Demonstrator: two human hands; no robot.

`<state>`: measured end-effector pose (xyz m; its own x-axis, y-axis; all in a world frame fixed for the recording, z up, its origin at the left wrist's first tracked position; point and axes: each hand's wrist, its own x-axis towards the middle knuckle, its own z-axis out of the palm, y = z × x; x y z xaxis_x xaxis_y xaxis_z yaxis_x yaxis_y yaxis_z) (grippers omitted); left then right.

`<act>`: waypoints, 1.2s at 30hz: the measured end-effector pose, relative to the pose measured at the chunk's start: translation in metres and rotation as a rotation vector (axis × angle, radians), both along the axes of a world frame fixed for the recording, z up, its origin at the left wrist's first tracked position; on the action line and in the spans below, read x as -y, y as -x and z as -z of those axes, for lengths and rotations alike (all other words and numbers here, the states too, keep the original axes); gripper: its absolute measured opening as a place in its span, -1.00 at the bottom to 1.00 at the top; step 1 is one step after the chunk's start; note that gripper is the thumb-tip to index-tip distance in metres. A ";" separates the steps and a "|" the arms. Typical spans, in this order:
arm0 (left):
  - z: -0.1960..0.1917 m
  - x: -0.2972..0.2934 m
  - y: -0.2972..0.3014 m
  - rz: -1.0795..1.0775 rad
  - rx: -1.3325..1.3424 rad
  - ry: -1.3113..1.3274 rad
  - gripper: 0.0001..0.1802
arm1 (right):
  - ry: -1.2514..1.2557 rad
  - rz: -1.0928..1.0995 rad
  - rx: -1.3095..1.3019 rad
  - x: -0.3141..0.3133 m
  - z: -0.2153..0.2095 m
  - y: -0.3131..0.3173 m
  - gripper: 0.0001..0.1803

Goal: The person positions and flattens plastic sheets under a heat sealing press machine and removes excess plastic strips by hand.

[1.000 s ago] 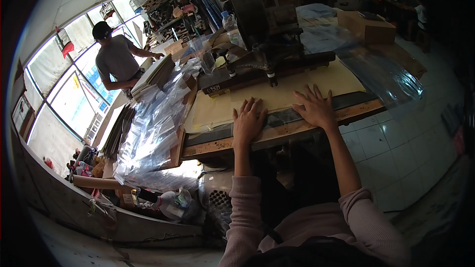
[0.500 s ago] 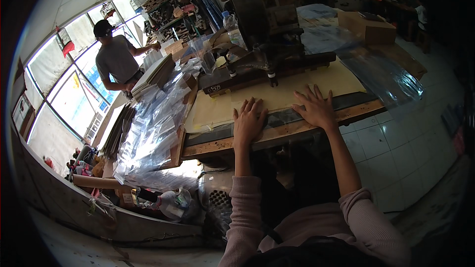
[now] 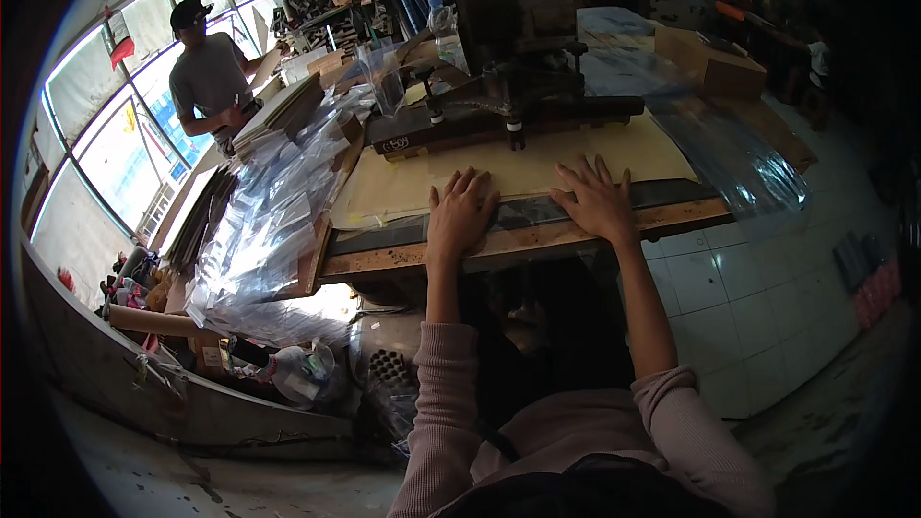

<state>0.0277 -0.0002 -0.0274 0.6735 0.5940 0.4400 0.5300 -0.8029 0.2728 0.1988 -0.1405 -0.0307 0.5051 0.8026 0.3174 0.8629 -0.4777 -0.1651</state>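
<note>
Cardboard sheet (image 3: 537,168), one, tan and flat on table (image 3: 537,240); my left hand (image 3: 459,216) and right hand (image 3: 597,201) pressed flat on its near edge, fingers spread.

Your left hand (image 3: 459,221) and right hand (image 3: 597,201) lie flat and spread at the near edge of the workbench (image 3: 537,240), with a bare gap between them at the frame's centre. Just above them the tan sheet (image 3: 537,168) gives you open room to slide forward, until the dark press machine (image 3: 508,86) blocks the upper centre. To the left, heaped clear plastic bags (image 3: 264,240) crowd the bench end. To the right, a clear film (image 3: 739,153) drapes off the corner, with a cardboard box (image 3: 710,62) above it. A person (image 3: 206,77) stands at upper left, well apart.
</note>
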 end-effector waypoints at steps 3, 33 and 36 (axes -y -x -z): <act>0.003 0.000 0.003 -0.001 -0.003 0.001 -0.52 | 0.005 -0.005 0.000 -0.001 0.000 0.003 -0.38; 0.002 0.004 0.003 -0.012 -0.002 0.020 -0.50 | -0.049 -0.035 -0.001 0.003 0.001 0.002 -0.38; 0.004 0.005 0.002 -0.002 0.001 -0.006 -0.52 | -0.057 -0.030 0.009 0.006 0.004 0.002 -0.38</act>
<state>0.0253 -0.0055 -0.0311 0.6719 0.5927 0.4442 0.5312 -0.8035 0.2686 0.1971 -0.1461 -0.0342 0.4783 0.7978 0.3671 0.8780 -0.4420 -0.1835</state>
